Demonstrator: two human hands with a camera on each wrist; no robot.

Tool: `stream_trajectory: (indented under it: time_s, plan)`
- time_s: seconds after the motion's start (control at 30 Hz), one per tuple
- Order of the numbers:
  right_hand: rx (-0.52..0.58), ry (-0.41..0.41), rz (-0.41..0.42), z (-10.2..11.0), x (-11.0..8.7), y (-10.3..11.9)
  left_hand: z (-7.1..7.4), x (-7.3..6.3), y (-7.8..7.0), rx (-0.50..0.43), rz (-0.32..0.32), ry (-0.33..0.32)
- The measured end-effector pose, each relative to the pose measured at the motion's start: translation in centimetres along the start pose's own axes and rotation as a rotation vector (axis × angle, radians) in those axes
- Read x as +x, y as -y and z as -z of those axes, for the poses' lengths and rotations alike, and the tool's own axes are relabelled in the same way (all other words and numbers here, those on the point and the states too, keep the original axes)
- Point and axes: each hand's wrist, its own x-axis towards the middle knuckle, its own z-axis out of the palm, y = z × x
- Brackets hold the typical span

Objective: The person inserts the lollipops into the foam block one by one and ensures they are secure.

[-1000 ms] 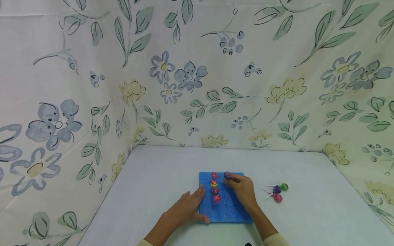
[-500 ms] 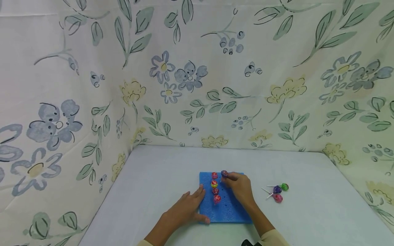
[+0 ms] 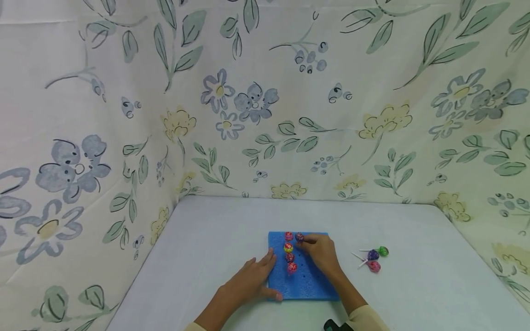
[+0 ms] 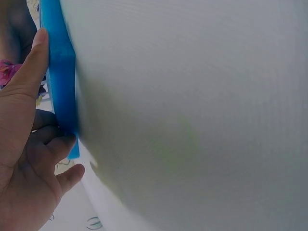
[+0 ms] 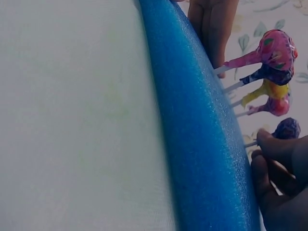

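My left hand (image 3: 256, 278) rests along the left side of a blue foam board (image 3: 296, 289), its thumb lying at the near edge. In the left wrist view, that hand's fingers touch the board's side (image 4: 62, 86). Four-sided and pierced with small holes, the board bears a column of upright wrapped lollipops, including a yellow-red one (image 3: 288, 248) and a pink-red one (image 3: 291, 267). My right hand (image 3: 324, 252) pinches the stick of a dark purple lollipop (image 3: 299, 236) beside the column's far end. In the right wrist view, this purple lollipop (image 5: 288, 129) stands upright, its stick reaching the board's surface.
Three loose lollipops lie right of the board: green (image 3: 383, 251), purple (image 3: 373, 255) and pink (image 3: 374, 266). The white table (image 3: 207, 239) is backed by a floral cloth (image 3: 265, 115). A dark device (image 3: 337, 325) shows near the right sleeve.
My right hand has shifted slightly left with the purple lollipop, whose head now sits lower and closer to the column. The left hand and the loose lollipops have stayed put.
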Motion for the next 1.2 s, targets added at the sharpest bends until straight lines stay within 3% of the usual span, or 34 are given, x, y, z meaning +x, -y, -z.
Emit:
stream_trajectory:
  time_s: [0.53,0.83,1.2]
  plan:
    - [-0.001,-0.006,-0.013,0.8,-0.7,-0.7,0.0,0.1,-0.2,0.008,0.006,0.005]
    - [0.082,-0.001,-0.051,2.9,-1.8,-1.6,0.2,-0.1,-0.4,-0.006,0.024,0.014]
    - [0.102,-0.009,-0.103,6.2,-3.4,-2.3,0.1,-0.1,-0.4,-0.003,0.022,0.005]
